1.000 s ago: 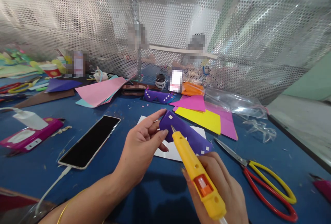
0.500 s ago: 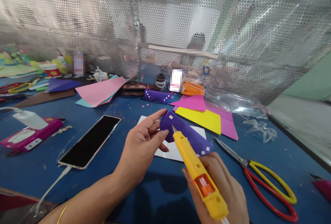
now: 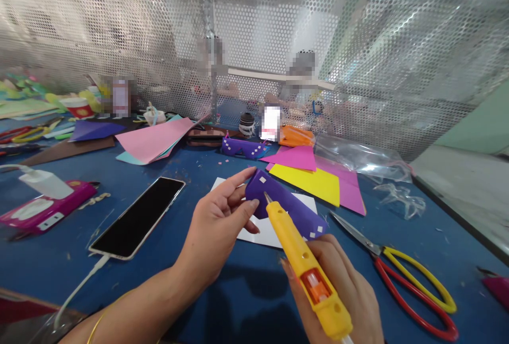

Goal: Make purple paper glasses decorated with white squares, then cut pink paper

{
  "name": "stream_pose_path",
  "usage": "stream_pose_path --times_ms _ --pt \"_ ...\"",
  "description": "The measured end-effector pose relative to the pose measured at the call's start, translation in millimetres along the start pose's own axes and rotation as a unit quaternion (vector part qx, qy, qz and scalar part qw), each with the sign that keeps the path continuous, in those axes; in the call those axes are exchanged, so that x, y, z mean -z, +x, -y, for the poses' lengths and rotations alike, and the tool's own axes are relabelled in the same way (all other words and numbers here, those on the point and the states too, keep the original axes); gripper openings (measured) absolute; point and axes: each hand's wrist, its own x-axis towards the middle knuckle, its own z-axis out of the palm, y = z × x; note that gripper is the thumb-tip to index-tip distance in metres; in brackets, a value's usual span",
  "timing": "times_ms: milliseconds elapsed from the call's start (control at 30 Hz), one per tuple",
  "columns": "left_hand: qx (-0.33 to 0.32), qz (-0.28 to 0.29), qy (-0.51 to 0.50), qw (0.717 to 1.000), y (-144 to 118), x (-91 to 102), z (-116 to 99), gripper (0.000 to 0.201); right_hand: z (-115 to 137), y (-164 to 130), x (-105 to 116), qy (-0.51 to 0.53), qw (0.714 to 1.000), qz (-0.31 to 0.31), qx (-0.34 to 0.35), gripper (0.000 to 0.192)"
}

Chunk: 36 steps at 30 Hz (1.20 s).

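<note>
My left hand (image 3: 220, 222) pinches the left end of a purple paper glasses cutout (image 3: 290, 201) between thumb and fingers. Small white squares dot the cutout near both ends. My right hand (image 3: 342, 280) is wrapped round a yellow hot glue gun (image 3: 294, 243), its metal tip pointing at the purple surface near my left thumb. Whether the tip touches the paper I cannot tell. Beneath the cutout lies a sheet of white paper (image 3: 260, 232), partly covered. Finished-looking purple glasses (image 3: 243, 148) with white squares stand farther back.
Scissors (image 3: 376, 248) with red and yellow handles lie at right. A phone (image 3: 139, 217) on a cable and a magenta power strip (image 3: 51, 206) are at left. Yellow paper (image 3: 308, 179), pink paper (image 3: 155, 137) and clear plastic (image 3: 358, 156) lie behind; a perforated metal screen (image 3: 270, 26) borders the table.
Both hands, the cutout and the glue gun stay almost where they were. Beyond the screen, a person has shifted slightly.
</note>
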Motion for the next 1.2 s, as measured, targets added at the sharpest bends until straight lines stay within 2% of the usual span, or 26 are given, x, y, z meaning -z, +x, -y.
stream_pose_path --times_ms 500,700,800,933,1033,1200 --pt "0.0 -0.005 -0.003 1.0 0 -1.0 0 0.05 -1 0 2 0.01 1.0 0.017 -0.005 0.018" --pt "-0.005 -0.014 0.009 1.0 1 0.0 2 0.049 4 5 6 0.067 0.996 -0.03 -0.051 0.017" --pt "-0.003 -0.015 0.014 1.0 1 0.2 3 0.05 3 13 14 0.075 0.995 -0.054 -0.045 0.007" --pt "0.004 -0.015 0.022 1.0 1 -0.4 2 0.05 -1 29 28 0.113 0.988 -0.074 -0.073 0.007" --pt "0.005 -0.013 0.022 1.0 1 -0.8 0 0.05 -7 47 37 0.103 0.989 -0.052 -0.097 0.011" --pt "0.008 -0.003 0.014 1.0 -1 -1.9 -3 0.052 -21 79 32 0.127 0.982 0.081 -0.111 0.012"
